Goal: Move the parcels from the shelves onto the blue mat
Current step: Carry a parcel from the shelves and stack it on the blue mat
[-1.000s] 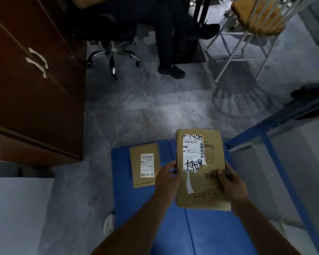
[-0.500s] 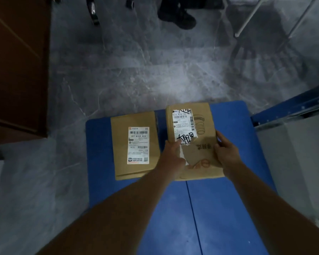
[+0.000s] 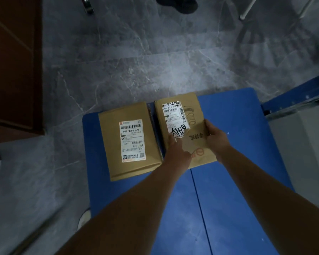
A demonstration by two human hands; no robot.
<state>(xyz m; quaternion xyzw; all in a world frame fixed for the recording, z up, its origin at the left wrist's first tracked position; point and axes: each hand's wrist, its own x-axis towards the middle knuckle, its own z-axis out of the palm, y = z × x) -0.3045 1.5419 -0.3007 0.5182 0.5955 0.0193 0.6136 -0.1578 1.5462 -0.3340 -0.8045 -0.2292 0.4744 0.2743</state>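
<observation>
Two brown cardboard parcels lie side by side at the far end of the blue mat point(image 3: 228, 190). The left parcel point(image 3: 131, 142) has a white label and nobody touches it. The right parcel point(image 3: 184, 126) bears a torn white label with black handwriting. My left hand point(image 3: 177, 153) holds its left edge and my right hand point(image 3: 215, 137) grips its right edge. The parcel appears to rest on the mat, close against the other one.
A blue shelf frame point(image 3: 295, 96) stands at the right with a pale shelf board below it. A dark wooden cabinet point(image 3: 13, 61) fills the left. On the grey marble floor at the top are a shoe point(image 3: 177, 4), a chair wheel and white chair legs.
Both hands have carried the right parcel down and away from me, setting it beside the left parcel on the mat. The camera has tilted further down.
</observation>
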